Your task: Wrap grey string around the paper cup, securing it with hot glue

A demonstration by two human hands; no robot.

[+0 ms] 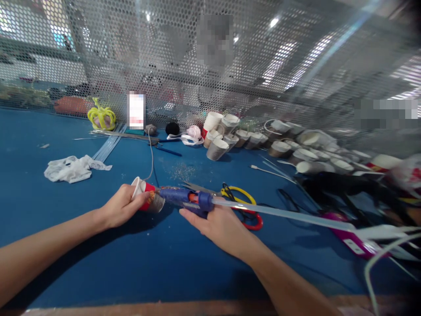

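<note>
My left hand (123,205) is closed around a red and white paper cup (139,188), tipped on its side with its rim to the left. Grey cord covers the cup's lower end, and a strand (151,160) runs back toward a small grey ball of yarn (150,129). A blue hot glue gun (177,197) is gripped in my right hand (221,226). Its nozzle points left and is at the cup's side; whether they touch I cannot tell. From the gun's rear, a long translucent glue stick (283,213) sticks out to the right.
Scissors with yellow and red handles (245,193) lie behind my right hand. White lace (70,169) and a yellow yarn basket (101,117) are at left. Several cord-wrapped cups (217,149) line the perforated metal screen (171,57). A purple power strip (355,243) and cables are at right.
</note>
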